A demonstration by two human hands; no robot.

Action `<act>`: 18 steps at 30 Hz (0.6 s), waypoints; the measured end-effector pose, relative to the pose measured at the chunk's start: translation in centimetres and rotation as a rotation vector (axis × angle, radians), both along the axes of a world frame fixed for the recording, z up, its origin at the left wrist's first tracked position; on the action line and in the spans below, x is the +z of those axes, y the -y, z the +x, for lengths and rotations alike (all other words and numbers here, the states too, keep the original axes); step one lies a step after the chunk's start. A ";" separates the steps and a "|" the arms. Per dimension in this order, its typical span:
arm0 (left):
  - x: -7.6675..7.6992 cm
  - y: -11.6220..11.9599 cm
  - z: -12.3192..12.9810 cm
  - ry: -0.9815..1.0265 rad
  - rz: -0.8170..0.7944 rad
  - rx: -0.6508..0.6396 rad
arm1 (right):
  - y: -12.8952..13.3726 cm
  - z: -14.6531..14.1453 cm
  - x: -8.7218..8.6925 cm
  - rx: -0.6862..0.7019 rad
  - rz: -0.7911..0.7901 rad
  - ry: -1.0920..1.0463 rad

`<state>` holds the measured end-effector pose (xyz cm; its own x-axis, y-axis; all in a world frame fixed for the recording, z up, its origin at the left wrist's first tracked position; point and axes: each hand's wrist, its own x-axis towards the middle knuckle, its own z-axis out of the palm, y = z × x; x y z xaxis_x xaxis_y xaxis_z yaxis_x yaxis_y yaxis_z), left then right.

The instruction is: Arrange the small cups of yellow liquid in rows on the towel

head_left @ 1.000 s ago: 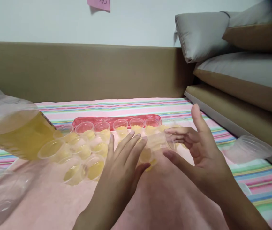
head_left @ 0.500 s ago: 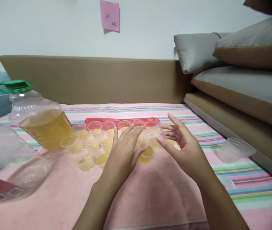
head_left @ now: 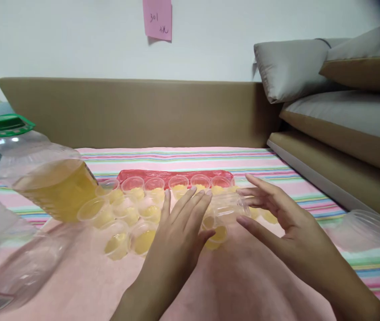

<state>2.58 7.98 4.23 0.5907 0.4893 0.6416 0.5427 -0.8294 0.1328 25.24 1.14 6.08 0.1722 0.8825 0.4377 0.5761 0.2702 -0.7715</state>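
Several clear plastic cups of yellow liquid [head_left: 145, 240] stand in rows in front of me. Over their near side is my left hand [head_left: 185, 223], fingers stretched and thumb apart, its tips close to the left end of a clear plastic cup [head_left: 226, 208] lying sideways. At the other end of that cup, my right hand [head_left: 273, 218] has its thumb and fingertips around the rim, the fingers loosely extended. Whether the left fingertips touch the cup, I cannot tell. My hands partly hide the cups behind them.
At left a large green-capped jug [head_left: 52, 183] of yellow liquid tilts, with another clear bottle [head_left: 26, 263] nearer. A red plastic package [head_left: 173, 176] lies behind the cups. Clear empty cups [head_left: 367, 229] lie at right, below stacked cushions [head_left: 347, 116]. Striped cloth [head_left: 163, 154] covers the surface.
The view has shifted slightly, so the jug sits further left and the cups lower. Both hands keep nearly the same pose around the sideways cup.
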 end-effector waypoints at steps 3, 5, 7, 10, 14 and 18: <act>0.0 0.0 0.2 0.001 -0.002 0.016 | -0.2 -0.1 0.1 0.028 0.027 -0.082; 0.1 0.0 0.6 0.007 -0.006 0.030 | -0.3 -0.3 0.2 0.030 0.063 -0.140; 0.2 0.1 0.8 0.016 -0.008 0.040 | -0.3 -0.6 0.3 0.029 0.096 -0.171; 0.4 0.2 1.0 0.008 0.006 0.038 | -0.3 -0.8 0.1 0.041 0.118 -0.195; 0.8 0.4 0.8 -0.032 0.000 0.039 | -0.1 -0.6 -0.5 0.037 0.113 -0.175; 0.9 0.6 0.9 -0.041 -0.009 0.027 | 0.1 -0.2 -0.6 -0.012 0.060 0.027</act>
